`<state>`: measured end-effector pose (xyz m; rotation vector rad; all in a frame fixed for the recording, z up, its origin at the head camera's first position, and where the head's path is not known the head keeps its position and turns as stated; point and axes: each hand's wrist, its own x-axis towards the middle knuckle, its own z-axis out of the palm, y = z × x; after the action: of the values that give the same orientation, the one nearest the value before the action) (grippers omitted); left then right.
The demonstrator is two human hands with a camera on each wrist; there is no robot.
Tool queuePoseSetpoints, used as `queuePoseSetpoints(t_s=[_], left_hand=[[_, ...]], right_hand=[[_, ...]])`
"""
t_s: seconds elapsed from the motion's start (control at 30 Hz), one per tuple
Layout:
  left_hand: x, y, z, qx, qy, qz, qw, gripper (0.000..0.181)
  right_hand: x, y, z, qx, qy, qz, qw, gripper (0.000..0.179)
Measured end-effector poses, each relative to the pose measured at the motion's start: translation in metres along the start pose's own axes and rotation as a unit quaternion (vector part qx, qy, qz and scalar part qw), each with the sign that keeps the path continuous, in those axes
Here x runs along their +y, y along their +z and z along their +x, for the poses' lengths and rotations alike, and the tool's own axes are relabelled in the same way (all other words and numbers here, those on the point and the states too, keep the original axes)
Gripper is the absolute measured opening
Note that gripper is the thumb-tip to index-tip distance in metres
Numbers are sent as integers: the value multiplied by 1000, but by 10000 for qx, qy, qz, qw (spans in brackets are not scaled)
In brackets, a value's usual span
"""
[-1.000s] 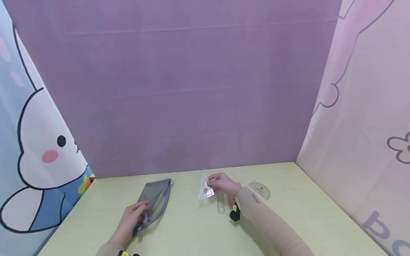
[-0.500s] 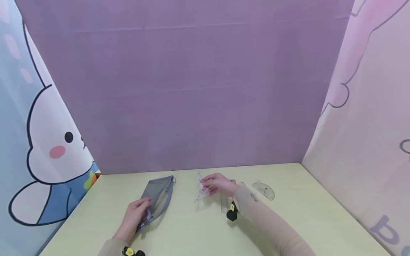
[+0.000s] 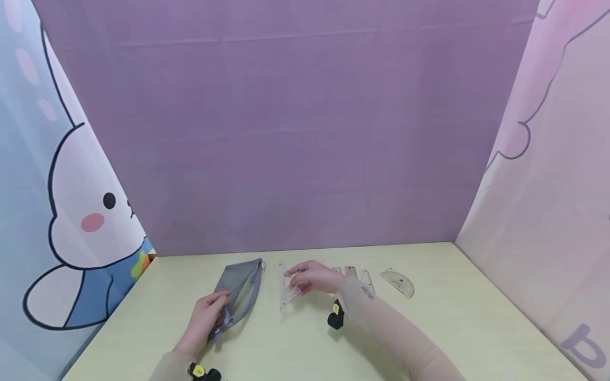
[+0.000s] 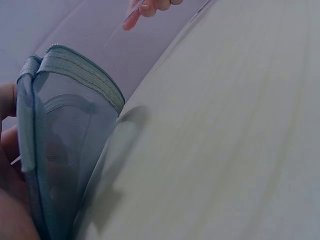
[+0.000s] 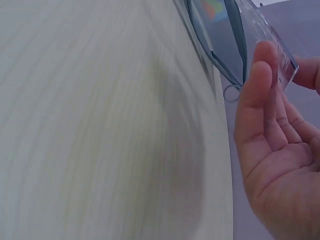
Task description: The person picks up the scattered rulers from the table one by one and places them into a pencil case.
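My left hand (image 3: 201, 323) grips the near part of a grey mesh zip pouch (image 3: 232, 280). The pouch's long zipped side gapes open, and in the left wrist view its mesh wall (image 4: 75, 125) stands up off the table. To the pouch's right, my right hand (image 3: 314, 277) pinches a clear plastic set square (image 3: 285, 300) between thumb and fingers, held above the table and apart from the pouch. In the right wrist view the set square's edge (image 5: 286, 67) shows between the fingertips, with the pouch (image 5: 205, 45) behind.
Several short rulers (image 3: 351, 271) lie behind my right wrist, partly hidden by the sleeve. Farther right lies a clear protractor (image 3: 399, 283). A purple cloth wall (image 3: 305, 132) rises at the table's (image 3: 467, 328) back edge, with printed cloths on both sides.
My right hand has moved left with the set square, closer to the pouch, uncovering more of the rulers. The left hand keeps its hold on the pouch. The head view has turned slightly left.
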<state>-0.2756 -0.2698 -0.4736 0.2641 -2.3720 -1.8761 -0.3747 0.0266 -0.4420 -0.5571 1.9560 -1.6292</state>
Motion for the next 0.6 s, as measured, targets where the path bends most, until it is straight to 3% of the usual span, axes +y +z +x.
queuePoseSetpoints(t_s=[0.27,0.6], left_hand=[[2,0,-2,-7,50,-122,9999,39],[0,2,-1,-19,65,-205,9998,38]], right_hand=[[-7,12,6,-283,-3,-96,9996,37],[-12,22,13,-130,260,246,9993,31]])
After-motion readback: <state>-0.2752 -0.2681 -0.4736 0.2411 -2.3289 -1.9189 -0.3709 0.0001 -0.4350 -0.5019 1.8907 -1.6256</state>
